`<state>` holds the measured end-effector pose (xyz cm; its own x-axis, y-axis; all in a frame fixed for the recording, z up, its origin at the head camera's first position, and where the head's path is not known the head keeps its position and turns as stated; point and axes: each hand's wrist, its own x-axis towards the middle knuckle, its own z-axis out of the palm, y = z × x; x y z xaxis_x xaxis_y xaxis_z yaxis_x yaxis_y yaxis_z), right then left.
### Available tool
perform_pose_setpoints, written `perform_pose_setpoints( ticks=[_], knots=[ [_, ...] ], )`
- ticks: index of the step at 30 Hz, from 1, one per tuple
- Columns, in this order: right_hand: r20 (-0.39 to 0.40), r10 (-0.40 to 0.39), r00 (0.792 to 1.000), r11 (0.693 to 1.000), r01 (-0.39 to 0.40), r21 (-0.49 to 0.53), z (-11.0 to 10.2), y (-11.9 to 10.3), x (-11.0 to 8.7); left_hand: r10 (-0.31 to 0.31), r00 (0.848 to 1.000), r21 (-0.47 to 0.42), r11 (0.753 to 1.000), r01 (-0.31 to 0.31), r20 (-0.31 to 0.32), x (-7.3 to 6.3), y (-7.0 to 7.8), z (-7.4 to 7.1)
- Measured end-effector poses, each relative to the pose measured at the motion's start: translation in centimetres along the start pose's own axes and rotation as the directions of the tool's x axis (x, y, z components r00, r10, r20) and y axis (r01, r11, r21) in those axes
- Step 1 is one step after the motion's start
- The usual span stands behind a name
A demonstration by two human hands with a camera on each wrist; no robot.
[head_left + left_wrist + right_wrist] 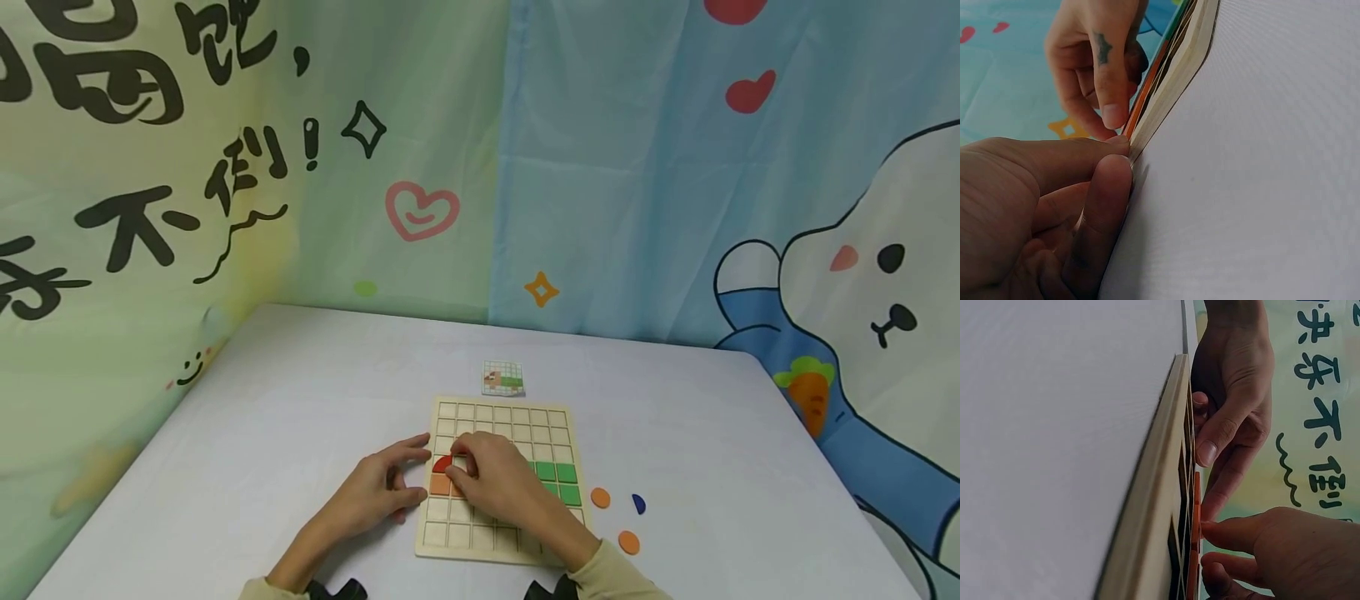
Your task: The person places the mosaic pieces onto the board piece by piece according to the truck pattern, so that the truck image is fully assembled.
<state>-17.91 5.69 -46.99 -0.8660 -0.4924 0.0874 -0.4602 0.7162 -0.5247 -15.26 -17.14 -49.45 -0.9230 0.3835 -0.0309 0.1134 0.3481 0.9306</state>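
A pale wooden grid board (472,537) lies on the table, with orange square tiles (439,484), green square tiles (567,473) and a red rounded piece (442,464) in its cells. My left hand (382,483) is at the board's left edge, thumb and fingers spread, fingertips right at the rim. Over the board's left part is my right hand (498,479), its fingers bent and its thumb tip beside the red piece. In the right wrist view the right fingertips (1211,529) are close against the orange tiles; I cannot tell whether a piece is between them.
Right of the board lie two orange discs (600,497) and a dark blue half-disc (639,504). A small pattern card (502,378) stands behind the board. The white table (337,375) backs onto a printed curtain (600,167).
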Motion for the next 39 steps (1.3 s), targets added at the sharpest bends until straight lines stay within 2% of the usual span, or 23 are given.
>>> perform_pose_setpoints(
  ticks=[6, 13, 19, 26, 32, 39],
  knots=[
    [0.009, -0.037, 0.999, 0.999, 0.037, 0.03, -0.2, 0.1, -0.2, 0.001, 1.0, -0.004, 1.0, -0.001, -0.001, 0.0, 0.0, -0.1],
    [-0.053, -0.041, 0.998, 0.999, 0.043, 0.028, -1.5, 1.3, -1.9, 0.002, 1.0, -0.015, 1.0, -0.002, -0.002, 0.1, -0.2, 0.1],
    [-0.079, 0.024, 0.997, 1.0, -0.023, 0.022, -3.3, 3.3, -4.4, -0.01, 1.0, -0.012, 1.0, 0.01, -0.013, 0.0, -0.2, 0.1],
    [-0.104, 0.121, 0.987, 0.992, -0.122, -0.007, -6.0, 6.9, -8.7, -0.003, 1.0, -0.017, 1.0, 0.002, -0.004, 0.0, -0.2, 0.1],
    [-0.085, 0.279, 0.956, 0.959, -0.282, -0.022, -8.2, 9.1, -12.0, -0.001, 1.0, -0.001, 1.0, 0.001, -0.014, 0.0, 0.0, 0.1],
    [-0.086, 0.446, 0.891, 0.886, -0.453, -0.098, -9.2, 11.2, -14.1, -0.013, 1.0, -0.005, 1.0, 0.013, -0.013, 0.0, 0.0, 0.0]
  ],
)
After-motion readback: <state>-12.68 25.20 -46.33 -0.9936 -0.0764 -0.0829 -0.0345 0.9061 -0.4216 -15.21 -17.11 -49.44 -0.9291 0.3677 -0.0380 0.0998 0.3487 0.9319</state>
